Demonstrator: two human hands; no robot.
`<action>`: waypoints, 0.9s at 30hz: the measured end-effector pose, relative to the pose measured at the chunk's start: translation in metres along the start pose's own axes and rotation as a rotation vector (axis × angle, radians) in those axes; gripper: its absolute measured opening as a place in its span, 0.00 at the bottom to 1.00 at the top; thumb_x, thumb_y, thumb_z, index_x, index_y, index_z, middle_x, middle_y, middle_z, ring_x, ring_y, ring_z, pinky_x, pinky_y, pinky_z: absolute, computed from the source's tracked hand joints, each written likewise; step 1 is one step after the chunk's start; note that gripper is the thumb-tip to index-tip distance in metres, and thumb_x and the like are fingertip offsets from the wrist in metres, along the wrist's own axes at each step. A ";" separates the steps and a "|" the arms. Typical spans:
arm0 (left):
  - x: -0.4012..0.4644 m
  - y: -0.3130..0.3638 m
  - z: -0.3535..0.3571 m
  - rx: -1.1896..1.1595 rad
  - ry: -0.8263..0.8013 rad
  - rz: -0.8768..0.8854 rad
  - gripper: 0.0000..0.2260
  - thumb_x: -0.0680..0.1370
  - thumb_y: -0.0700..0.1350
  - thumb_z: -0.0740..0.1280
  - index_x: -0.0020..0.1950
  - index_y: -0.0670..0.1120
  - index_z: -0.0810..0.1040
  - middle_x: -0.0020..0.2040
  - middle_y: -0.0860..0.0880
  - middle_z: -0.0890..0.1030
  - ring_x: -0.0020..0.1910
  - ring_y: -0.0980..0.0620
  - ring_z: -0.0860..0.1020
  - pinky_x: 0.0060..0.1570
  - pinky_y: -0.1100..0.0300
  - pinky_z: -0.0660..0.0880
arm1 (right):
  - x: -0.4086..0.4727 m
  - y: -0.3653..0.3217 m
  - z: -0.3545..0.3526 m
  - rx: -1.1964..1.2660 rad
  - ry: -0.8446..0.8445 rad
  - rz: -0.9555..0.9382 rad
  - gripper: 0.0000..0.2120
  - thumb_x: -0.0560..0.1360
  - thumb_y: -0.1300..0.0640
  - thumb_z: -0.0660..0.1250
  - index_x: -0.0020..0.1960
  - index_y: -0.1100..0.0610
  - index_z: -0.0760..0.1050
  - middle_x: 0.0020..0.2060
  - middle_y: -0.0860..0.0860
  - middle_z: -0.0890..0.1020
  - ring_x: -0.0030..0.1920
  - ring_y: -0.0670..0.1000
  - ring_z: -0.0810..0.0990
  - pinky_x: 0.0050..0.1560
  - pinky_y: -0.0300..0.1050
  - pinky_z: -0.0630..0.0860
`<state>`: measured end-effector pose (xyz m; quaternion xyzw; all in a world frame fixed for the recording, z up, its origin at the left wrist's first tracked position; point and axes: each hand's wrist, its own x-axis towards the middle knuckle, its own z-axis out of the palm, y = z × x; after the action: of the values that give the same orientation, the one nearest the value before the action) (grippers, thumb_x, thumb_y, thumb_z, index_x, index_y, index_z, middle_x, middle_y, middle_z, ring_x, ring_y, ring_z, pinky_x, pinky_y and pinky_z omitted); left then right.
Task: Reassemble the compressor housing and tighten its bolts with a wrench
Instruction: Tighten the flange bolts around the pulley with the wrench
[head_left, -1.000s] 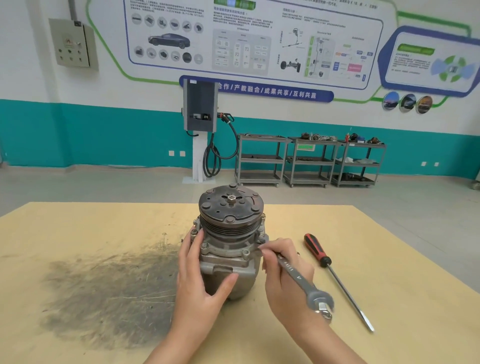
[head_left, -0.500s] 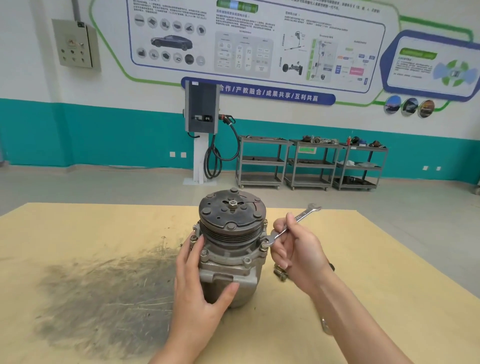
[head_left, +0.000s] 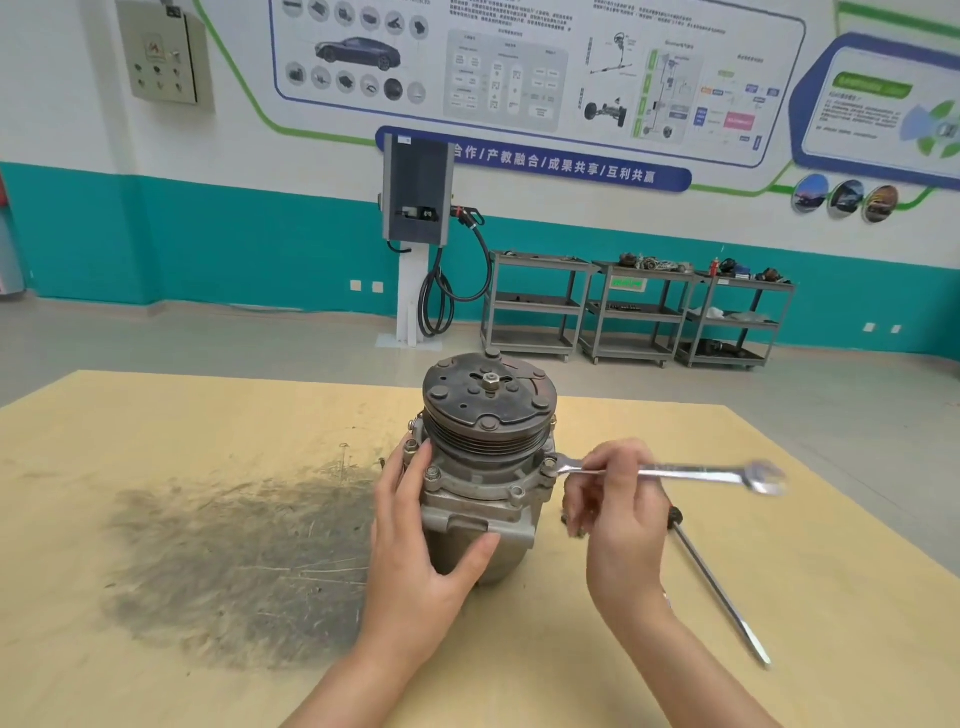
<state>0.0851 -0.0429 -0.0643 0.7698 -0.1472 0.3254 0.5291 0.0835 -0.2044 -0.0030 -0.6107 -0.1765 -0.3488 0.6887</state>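
**Wrench on the compressor's right-hand bolt**

The compressor (head_left: 485, 467) is standing upright on the table (head_left: 156, 426), pulley end up, just right of a dark smudge (head_left: 234, 566) on the board. The left hand (head_left: 415, 551) is gripping its housing from the left, fingers curling round the far side and the thumb pressing against the front. The right hand (head_left: 618, 504) is pinching the wrench (head_left: 670, 473) near its inner end; the tool is lying roughly level, its open end sitting on a bolt (head_left: 548, 464) at the housing's right flange. A screwdriver (head_left: 719, 587) is lying on the table behind that hand.
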 end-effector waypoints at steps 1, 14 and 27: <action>0.000 0.000 0.000 0.001 0.001 0.004 0.38 0.68 0.74 0.65 0.73 0.76 0.49 0.74 0.74 0.49 0.74 0.73 0.51 0.73 0.48 0.60 | -0.006 -0.001 0.002 -0.106 0.002 -0.140 0.11 0.81 0.48 0.57 0.40 0.47 0.70 0.25 0.44 0.71 0.24 0.46 0.68 0.27 0.38 0.66; -0.002 0.002 0.000 -0.010 -0.020 -0.005 0.37 0.70 0.68 0.66 0.73 0.77 0.48 0.75 0.74 0.47 0.74 0.75 0.49 0.72 0.57 0.55 | 0.000 -0.011 -0.005 0.041 0.023 0.129 0.20 0.78 0.36 0.52 0.39 0.45 0.74 0.24 0.52 0.75 0.24 0.50 0.72 0.24 0.38 0.63; -0.003 -0.002 0.003 -0.006 0.015 0.013 0.37 0.70 0.68 0.66 0.73 0.76 0.48 0.76 0.73 0.48 0.76 0.72 0.49 0.71 0.57 0.55 | 0.037 0.006 -0.013 0.491 -0.184 0.725 0.21 0.83 0.48 0.51 0.37 0.56 0.70 0.21 0.54 0.70 0.20 0.49 0.64 0.20 0.37 0.62</action>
<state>0.0853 -0.0452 -0.0680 0.7648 -0.1492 0.3340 0.5303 0.1111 -0.2267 0.0150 -0.4800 -0.0893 0.0231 0.8724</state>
